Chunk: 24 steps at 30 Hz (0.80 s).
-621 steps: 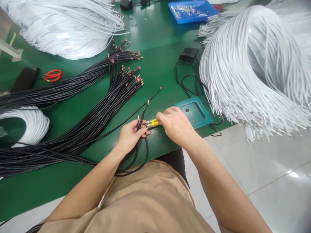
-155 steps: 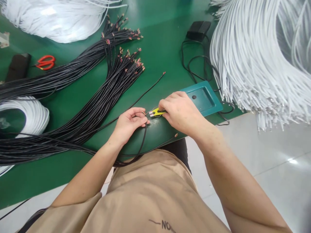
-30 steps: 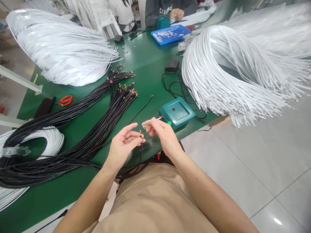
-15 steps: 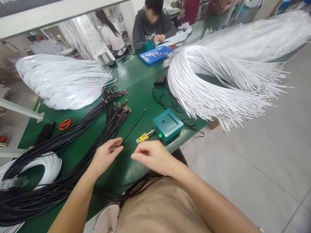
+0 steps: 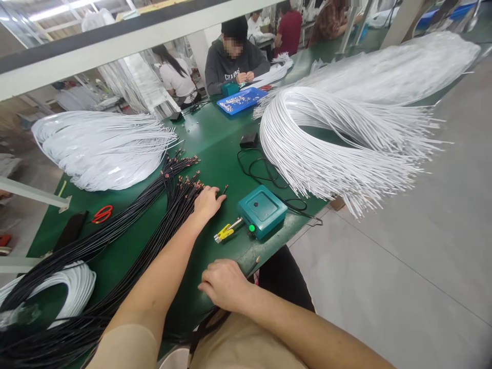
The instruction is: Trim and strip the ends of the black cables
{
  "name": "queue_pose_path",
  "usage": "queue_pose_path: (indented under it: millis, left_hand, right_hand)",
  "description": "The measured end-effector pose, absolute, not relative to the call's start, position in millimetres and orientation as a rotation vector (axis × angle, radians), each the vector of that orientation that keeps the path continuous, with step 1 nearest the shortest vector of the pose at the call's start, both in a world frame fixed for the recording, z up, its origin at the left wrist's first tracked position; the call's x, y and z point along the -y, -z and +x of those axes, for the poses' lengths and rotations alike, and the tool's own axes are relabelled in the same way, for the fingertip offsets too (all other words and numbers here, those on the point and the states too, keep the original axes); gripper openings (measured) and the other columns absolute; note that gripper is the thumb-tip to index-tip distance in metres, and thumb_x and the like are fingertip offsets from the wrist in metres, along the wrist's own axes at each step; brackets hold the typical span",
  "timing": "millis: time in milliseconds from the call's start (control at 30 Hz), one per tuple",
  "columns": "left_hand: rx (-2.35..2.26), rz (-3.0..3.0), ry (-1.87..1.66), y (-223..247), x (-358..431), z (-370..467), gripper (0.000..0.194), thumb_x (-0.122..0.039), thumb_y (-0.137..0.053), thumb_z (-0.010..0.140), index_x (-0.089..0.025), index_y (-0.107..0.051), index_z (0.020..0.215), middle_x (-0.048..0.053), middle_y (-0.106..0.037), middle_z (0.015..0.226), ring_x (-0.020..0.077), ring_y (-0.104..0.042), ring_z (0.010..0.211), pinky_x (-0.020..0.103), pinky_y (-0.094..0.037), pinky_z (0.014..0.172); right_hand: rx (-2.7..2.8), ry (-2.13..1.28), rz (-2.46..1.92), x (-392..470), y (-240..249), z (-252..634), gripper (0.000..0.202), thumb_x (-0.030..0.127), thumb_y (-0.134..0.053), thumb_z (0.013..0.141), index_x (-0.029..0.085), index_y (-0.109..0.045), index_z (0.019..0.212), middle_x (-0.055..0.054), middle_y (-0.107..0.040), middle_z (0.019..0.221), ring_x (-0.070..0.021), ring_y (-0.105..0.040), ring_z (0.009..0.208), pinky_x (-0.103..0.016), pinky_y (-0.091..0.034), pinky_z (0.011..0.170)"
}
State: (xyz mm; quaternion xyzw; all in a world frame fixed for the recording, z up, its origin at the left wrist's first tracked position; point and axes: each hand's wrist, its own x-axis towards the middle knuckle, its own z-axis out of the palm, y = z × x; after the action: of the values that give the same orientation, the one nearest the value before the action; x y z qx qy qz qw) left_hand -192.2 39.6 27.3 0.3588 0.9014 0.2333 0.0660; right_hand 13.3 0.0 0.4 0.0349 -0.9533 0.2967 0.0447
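My left hand (image 5: 208, 203) reaches over the stripped ends of a bundle of black cables (image 5: 169, 225). Its thumb and forefinger are a little apart, beside the copper tip of a single black cable (image 5: 225, 189) that lies partly hidden behind the hand. My right hand (image 5: 225, 283) is curled at the table's front edge, close to my lap. What its fingers hold, if anything, is hidden. A cable end (image 5: 257, 261) pokes out behind that hand. Between the hands and to the right sits a teal box (image 5: 262, 211) with a green button and a yellow-and-metal clip (image 5: 226, 233).
White cable bundles lie at the right (image 5: 338, 154) and left (image 5: 103, 148). A coil of white cable (image 5: 82, 287) and red-handled scissors (image 5: 102, 214) are at the left. Across the green table (image 5: 215, 141), a co-worker (image 5: 236, 56) sits behind a blue tray (image 5: 242, 100) of small parts.
My left hand has moved forward and right, toward the single cable's tip. My right hand has drawn back and down toward the table edge. The view has tilted up slightly.
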Motion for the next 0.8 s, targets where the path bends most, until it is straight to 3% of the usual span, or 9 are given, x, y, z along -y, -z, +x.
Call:
queue_pose_path:
  millis: [100, 200, 367, 433, 533, 700, 800]
  left_hand:
    - [-2.671, 1.010, -0.767, -30.1, -54.4, -201.1, 0.012, -0.029, -0.062, 0.076, -0.018, -0.066, 0.077, 0.010, -0.064, 0.095, 0.0270, -0.060, 0.099, 0.039, -0.044, 0.090]
    - [-2.521, 0.961, -0.885, -44.3, -43.5, -200.6, 0.016, -0.031, -0.060, 0.077, -0.017, -0.063, 0.071, 0.006, -0.063, 0.076, 0.0213, -0.061, 0.081, 0.034, -0.047, 0.078]
    - [-2.227, 0.856, -1.192, -74.6, 23.7, -159.6, 0.031, -0.041, -0.050, 0.086, -0.018, -0.057, 0.106, 0.001, -0.061, 0.082, 0.0111, -0.056, 0.068, 0.025, -0.047, 0.066]
    - [-1.923, 0.692, -1.510, -79.8, 52.2, -133.3, 0.033, -0.038, -0.060, 0.083, -0.020, -0.056, 0.111, 0.000, -0.059, 0.079, 0.0093, -0.053, 0.067, 0.022, -0.044, 0.062]
    - [-1.759, 0.526, -1.677, -76.4, 82.0, -97.7, 0.040, -0.031, -0.064, 0.083, -0.022, -0.053, 0.121, 0.000, -0.061, 0.083, 0.0079, -0.053, 0.065, 0.019, -0.041, 0.057]
    - [-1.734, 0.440, -1.799, -58.8, 103.2, -67.6, 0.046, -0.024, -0.063, 0.085, -0.024, -0.048, 0.129, 0.000, -0.062, 0.085, 0.0102, -0.058, 0.075, 0.021, -0.047, 0.066]
    - [-1.700, 0.452, -1.812, -52.8, 108.7, -63.8, 0.055, -0.023, -0.061, 0.086, -0.027, -0.041, 0.137, 0.000, -0.060, 0.086, 0.0121, -0.061, 0.079, 0.024, -0.050, 0.068]
  right_hand:
    - [2.903, -0.926, 0.098, -0.4, 0.4, 13.7, 0.028, 0.038, -0.054, 0.089, 0.019, -0.071, 0.079, -0.003, -0.070, 0.076, -0.0164, -0.060, 0.075, -0.028, -0.040, 0.068]
    - [2.879, -1.036, 0.090, -3.1, -1.8, 13.5, 0.025, 0.036, -0.056, 0.087, 0.019, -0.071, 0.078, -0.003, -0.070, 0.076, -0.0163, -0.060, 0.075, -0.027, -0.040, 0.068]
    - [2.550, -1.621, -0.120, -21.8, -28.8, 9.2, 0.019, 0.030, -0.061, 0.082, 0.020, -0.067, 0.068, 0.003, -0.062, 0.065, -0.0104, -0.052, 0.061, -0.023, -0.035, 0.058]
    - [2.273, -1.843, -0.297, -33.0, -44.1, 5.5, 0.020, 0.030, -0.057, 0.084, 0.019, -0.063, 0.068, 0.004, -0.057, 0.061, -0.0090, -0.048, 0.058, -0.022, -0.035, 0.056]
    - [1.890, -2.100, -0.522, -46.6, -60.5, -1.9, 0.024, 0.035, -0.054, 0.085, 0.018, -0.057, 0.069, 0.005, -0.053, 0.062, -0.0082, -0.046, 0.056, -0.021, -0.037, 0.054]
    - [1.719, -2.338, -0.638, -47.3, -62.8, -9.9, 0.024, 0.040, -0.060, 0.081, 0.019, -0.059, 0.091, 0.004, -0.055, 0.071, -0.0076, -0.049, 0.052, -0.021, -0.043, 0.048]
    - [1.766, -2.424, -0.618, -41.1, -58.3, -10.6, 0.027, 0.043, -0.055, 0.084, 0.017, -0.062, 0.090, 0.003, -0.055, 0.070, -0.0074, -0.050, 0.053, -0.021, -0.044, 0.049]
